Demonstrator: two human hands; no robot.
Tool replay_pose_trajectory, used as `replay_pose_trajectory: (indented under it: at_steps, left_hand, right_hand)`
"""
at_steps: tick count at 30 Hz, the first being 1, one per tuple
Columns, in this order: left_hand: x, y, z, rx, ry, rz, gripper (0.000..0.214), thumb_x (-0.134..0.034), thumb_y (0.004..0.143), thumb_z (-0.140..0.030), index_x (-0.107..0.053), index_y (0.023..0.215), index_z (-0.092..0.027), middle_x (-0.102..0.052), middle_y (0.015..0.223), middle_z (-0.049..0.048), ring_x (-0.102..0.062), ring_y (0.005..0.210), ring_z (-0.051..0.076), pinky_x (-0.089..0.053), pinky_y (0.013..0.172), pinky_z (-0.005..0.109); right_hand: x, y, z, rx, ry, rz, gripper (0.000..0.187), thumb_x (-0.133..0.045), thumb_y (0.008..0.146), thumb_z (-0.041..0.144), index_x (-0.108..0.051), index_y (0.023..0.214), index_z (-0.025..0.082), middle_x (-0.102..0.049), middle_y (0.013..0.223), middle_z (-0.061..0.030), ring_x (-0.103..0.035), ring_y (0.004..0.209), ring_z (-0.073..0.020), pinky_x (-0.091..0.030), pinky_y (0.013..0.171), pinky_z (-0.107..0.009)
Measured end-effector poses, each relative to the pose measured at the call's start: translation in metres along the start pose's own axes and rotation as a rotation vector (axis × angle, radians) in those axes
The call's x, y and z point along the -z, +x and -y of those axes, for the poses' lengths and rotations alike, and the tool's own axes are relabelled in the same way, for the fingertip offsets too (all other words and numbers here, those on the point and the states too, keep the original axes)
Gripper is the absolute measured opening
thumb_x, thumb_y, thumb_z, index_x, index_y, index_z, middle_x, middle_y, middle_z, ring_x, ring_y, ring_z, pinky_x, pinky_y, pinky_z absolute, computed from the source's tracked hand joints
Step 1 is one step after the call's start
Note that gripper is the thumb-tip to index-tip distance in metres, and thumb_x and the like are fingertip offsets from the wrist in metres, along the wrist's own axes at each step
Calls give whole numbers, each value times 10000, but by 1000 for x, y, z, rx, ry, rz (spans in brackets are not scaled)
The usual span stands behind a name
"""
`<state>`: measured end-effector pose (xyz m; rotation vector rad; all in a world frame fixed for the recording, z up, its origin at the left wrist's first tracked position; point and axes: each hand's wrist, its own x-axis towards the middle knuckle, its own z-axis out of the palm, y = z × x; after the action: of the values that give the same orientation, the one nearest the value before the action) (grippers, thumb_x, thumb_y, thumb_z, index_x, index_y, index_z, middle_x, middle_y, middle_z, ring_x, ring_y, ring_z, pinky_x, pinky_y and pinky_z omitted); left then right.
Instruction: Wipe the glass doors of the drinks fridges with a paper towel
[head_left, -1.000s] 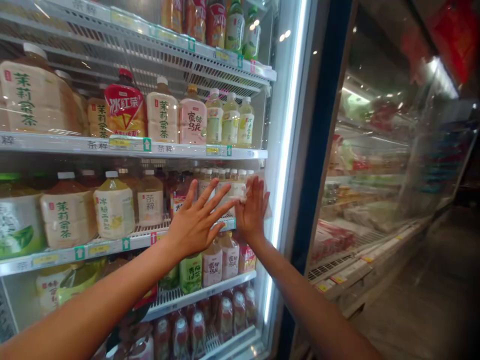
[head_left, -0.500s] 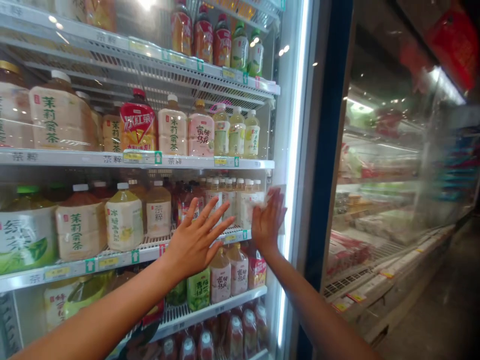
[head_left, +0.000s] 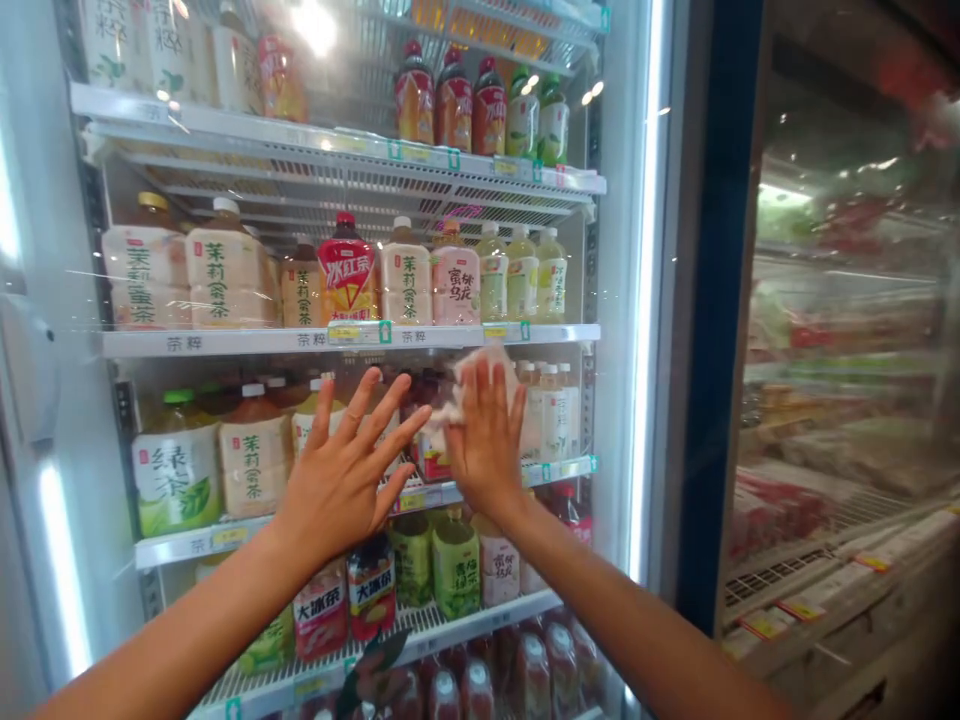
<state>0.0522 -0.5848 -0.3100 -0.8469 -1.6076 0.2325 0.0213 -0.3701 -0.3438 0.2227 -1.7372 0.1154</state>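
Pressing a white cloth (head_left: 491, 365) against the glass door (head_left: 337, 80), we note our right hand (head_left: 487, 445) laid flat over it, fingers straight and nearly together, not curled round it. Cloth shows above the fingertips and to the left of the hand. Our left hand (head_left: 345, 470) is beside it, fingers spread wide, palm to the glass and holding nothing; we cannot tell whether the whole palm makes contact.

Obstruction: the door stands between our hands and the drinks, and bright reflections lie across its upper part. Our hands and forearms hide part of the middle and lower shelves. Just right of the cloth, white-capped bottles (head_left: 553, 415) show. Above our hands runs a shelf edge (head_left: 352, 340), with a red-labelled bottle (head_left: 349, 275) and a pink-labelled one (head_left: 457, 280) on that shelf. Left of our left hand: a green-capped bottle (head_left: 178, 470).

Farther right we record a vertical light strip (head_left: 641, 300), a dark blue frame (head_left: 720, 300), then a neighbouring case (head_left: 847, 400), its contents blurred.
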Motion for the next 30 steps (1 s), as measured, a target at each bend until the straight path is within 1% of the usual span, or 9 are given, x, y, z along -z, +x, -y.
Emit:
replay_pose_trajectory:
  at_steps: [2,4,9,11,16,18,24,26,30]
  left_hand:
    - [5,-16,14,21,4,16,710,-557,945,-462,-296,1585,-298,-211,1701,56,-54,1593,298,14,1296,575]
    - [10,-29,29,49,12,29,712,-557,946,-459,-289,1587,-304,-210,1700,54,-55,1593,290,12,1297,577]
    - [27,-51,64,142,14,-5,749,-567,943,-426,-222,1603,-338,-156,1711,44,-49,1595,291,-13,1288,622]
    - [34,-62,72,176,4,-18,755,-569,943,-418,-212,1604,-348,-135,1715,37,-42,1596,293,-16,1286,632]
    - [42,-96,81,238,-37,-8,728,-565,948,-406,-248,1599,-329,-137,1716,47,-38,1596,308,4,1283,634]
    - [44,-103,86,246,-44,-6,723,-564,949,-410,-256,1597,-325,-145,1715,54,-43,1596,316,7,1278,643]
    - [55,-105,97,295,-37,-13,737,-565,952,-381,-218,1602,-354,-113,1719,56,-44,1593,345,-37,1256,701]
    - [58,-113,88,320,-54,-7,748,-568,950,-373,-209,1605,-353,-92,1722,52,-27,1592,348,-21,1258,698]
    - [54,-131,58,318,-222,-124,778,-483,977,-324,-69,1630,-242,-49,1726,65,-24,1595,298,-65,1298,599]
  right_hand:
    - [-2,-29,22,122,35,86,720,-304,1054,328,102,1634,201,-97,1727,-88,25,1600,-269,-60,1268,-651]
    - [-4,-32,35,185,50,127,733,-320,1046,322,107,1634,222,-129,1723,-68,17,1601,-264,-49,1271,-649]
    - [-6,55,65,114,31,37,752,-298,1058,339,213,1605,268,-78,1727,-42,24,1600,-250,-63,1268,-651]
    - [-8,67,86,77,35,3,761,-300,1056,331,222,1603,241,-62,1727,-55,46,1598,-252,-53,1269,-649]
    - [-17,-2,131,273,62,115,780,-362,1035,340,115,1631,181,-129,1717,-56,70,1596,-255,23,1283,-621]
    - [-19,-7,137,349,58,146,776,-380,1032,345,77,1637,180,-160,1712,-51,61,1596,-253,42,1282,-617]
    - [-16,73,154,208,51,55,717,-363,1045,343,4,1643,197,-109,1718,-49,26,1599,-237,7,1286,-610]
    - [-16,61,164,204,73,56,719,-366,1040,342,-14,1644,175,-103,1718,-54,59,1597,-237,17,1285,-615]
    - [-24,0,188,399,121,149,724,-409,1021,392,-119,1641,156,-123,1718,-35,79,1595,-253,38,1290,-602]
